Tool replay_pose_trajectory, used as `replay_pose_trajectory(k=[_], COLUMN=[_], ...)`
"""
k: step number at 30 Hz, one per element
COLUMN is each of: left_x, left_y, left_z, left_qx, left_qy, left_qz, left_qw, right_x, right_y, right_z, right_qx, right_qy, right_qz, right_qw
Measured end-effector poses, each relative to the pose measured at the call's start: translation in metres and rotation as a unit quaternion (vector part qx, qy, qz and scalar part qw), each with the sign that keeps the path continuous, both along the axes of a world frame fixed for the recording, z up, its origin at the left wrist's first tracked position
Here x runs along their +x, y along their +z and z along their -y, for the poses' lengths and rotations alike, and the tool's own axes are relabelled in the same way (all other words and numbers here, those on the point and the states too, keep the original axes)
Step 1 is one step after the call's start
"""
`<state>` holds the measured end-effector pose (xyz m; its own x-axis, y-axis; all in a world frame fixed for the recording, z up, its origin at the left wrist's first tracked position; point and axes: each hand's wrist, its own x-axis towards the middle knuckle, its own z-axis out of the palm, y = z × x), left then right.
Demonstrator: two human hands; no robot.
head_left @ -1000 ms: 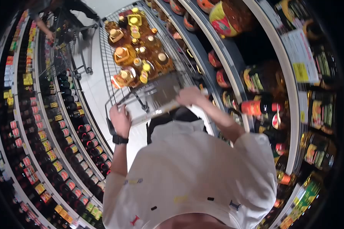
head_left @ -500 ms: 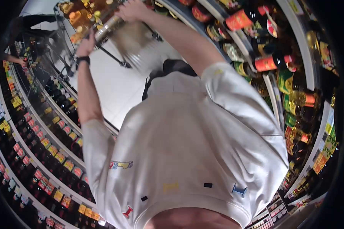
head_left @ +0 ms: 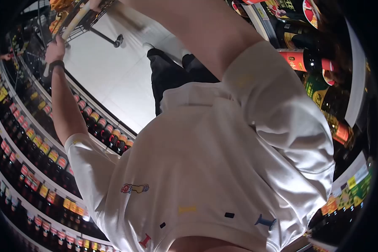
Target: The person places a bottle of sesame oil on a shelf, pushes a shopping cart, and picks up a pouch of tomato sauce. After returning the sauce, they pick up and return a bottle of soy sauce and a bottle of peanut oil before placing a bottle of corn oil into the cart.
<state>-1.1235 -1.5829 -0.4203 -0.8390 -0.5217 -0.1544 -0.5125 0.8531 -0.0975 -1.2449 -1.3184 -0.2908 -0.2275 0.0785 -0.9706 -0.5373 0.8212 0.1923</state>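
My left hand [head_left: 55,50] is wrapped around the pale handle bar [head_left: 74,23] of a shopping cart in the upper left. A dark band circles that wrist. At the top edge, my right hand [head_left: 95,5] is closed on the far end of the same bar, partly cut off by the frame. Beyond the handle, orange and yellow goods [head_left: 59,17] lie in the cart, too dim and cropped to name. The cart's caster wheel [head_left: 119,40] rests on the pale floor.
Shelves of dark bottles [head_left: 109,130] with red and yellow labels curve along my left. To my right, close to my arm, stand large bottles, one with a red label [head_left: 294,59]. Another person's hand [head_left: 6,56] shows at the far left.
The cart handle and both my hands have shifted up and left in view. The right shelf appears larger and closer. Most of the other person has left the view.
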Motion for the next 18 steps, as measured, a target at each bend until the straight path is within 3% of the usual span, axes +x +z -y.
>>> replay_pose_trajectory(k=[7,14,17,18], left_x=[0.067,0.136,0.162,0.171], left_y=[0.017,0.022,0.027,0.029], left_z=[-0.093,-0.177,-0.21,-0.22], left_qx=[-0.001,-0.045,-0.034,-0.031], left_qy=[0.043,0.033,0.024,0.024], left_qz=[-0.001,-0.047,-0.076,-0.083], left_qw=[0.999,0.997,0.996,0.996], right_x=[0.061,0.109,0.138,0.149], right_y=[-0.021,-0.037,-0.057,-0.072], right_z=[-0.07,-0.15,-0.182,-0.192], right_qx=[-0.229,-0.434,-0.494,-0.487], right_qy=[0.077,0.107,0.12,0.12], right_qz=[-0.118,-0.282,-0.349,-0.351], right_qw=[0.963,0.849,0.788,0.791])
